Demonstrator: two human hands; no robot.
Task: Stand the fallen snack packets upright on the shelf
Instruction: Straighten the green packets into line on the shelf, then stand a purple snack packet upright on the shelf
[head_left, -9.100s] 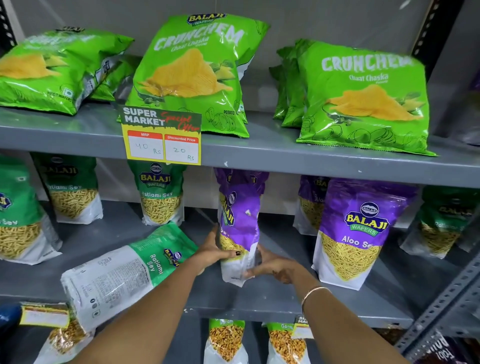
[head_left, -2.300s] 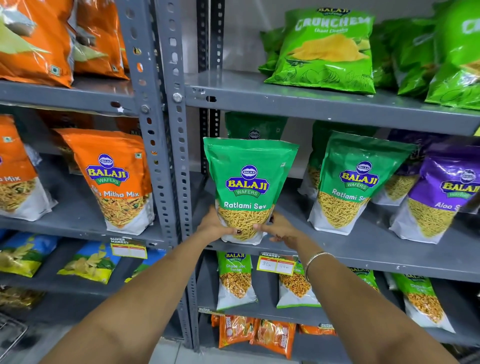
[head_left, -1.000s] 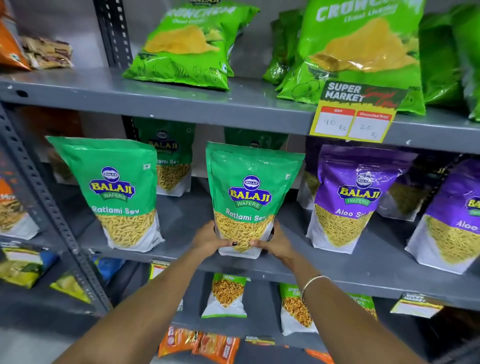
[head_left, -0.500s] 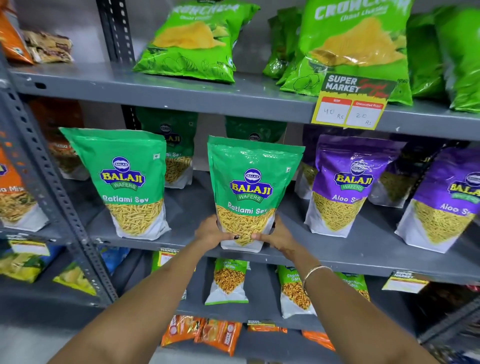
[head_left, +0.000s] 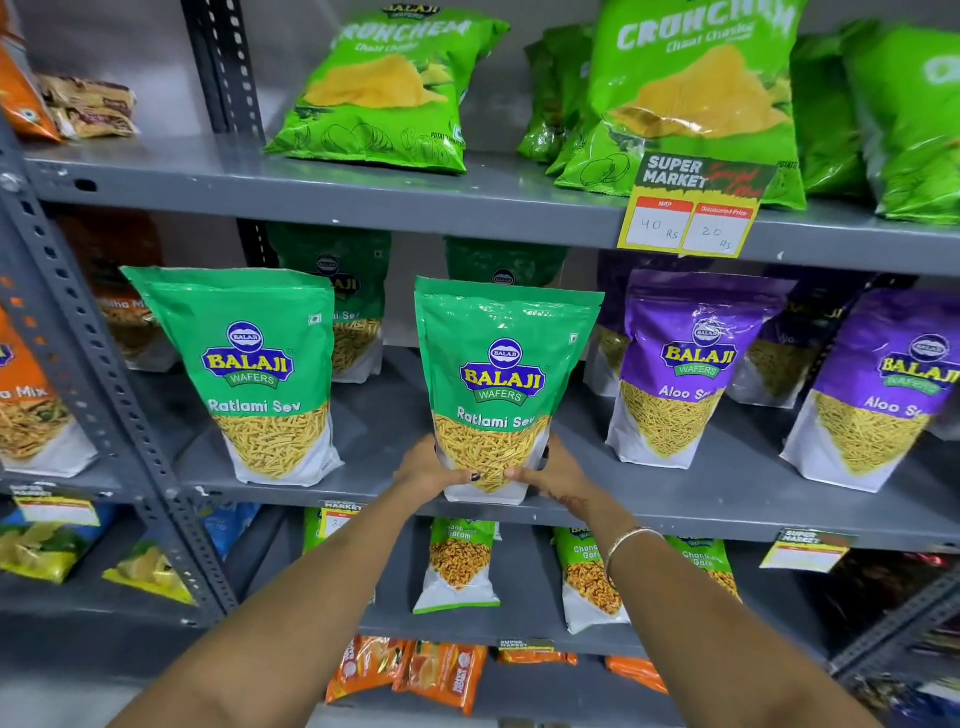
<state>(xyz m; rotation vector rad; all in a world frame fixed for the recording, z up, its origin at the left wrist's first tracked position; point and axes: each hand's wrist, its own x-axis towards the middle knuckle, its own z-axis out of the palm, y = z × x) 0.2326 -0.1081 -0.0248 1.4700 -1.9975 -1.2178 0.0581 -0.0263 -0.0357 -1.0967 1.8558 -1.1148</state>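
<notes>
A green Ratlami Sev packet (head_left: 506, 374) stands upright at the front edge of the grey middle shelf (head_left: 675, 506). My left hand (head_left: 428, 467) grips its lower left corner and my right hand (head_left: 556, 475) grips its lower right corner. A second green Ratlami Sev packet (head_left: 249, 374) stands upright to its left. Two purple Aloo Sev packets (head_left: 685, 364) (head_left: 883, 389) stand upright to its right. More green and purple packets stand behind these, partly hidden.
Green Crunchem chip bags (head_left: 384, 88) lean on the top shelf, where a yellow price tag (head_left: 691, 213) hangs from the edge. A perforated grey upright post (head_left: 104, 374) divides the racks at left. Small packets (head_left: 460, 564) stand on the shelf below.
Since the earliest frames I set a purple packet and one green packet upright. In the last second both hands stay on the second green packet's base, which settles a little lower on the shelf.
</notes>
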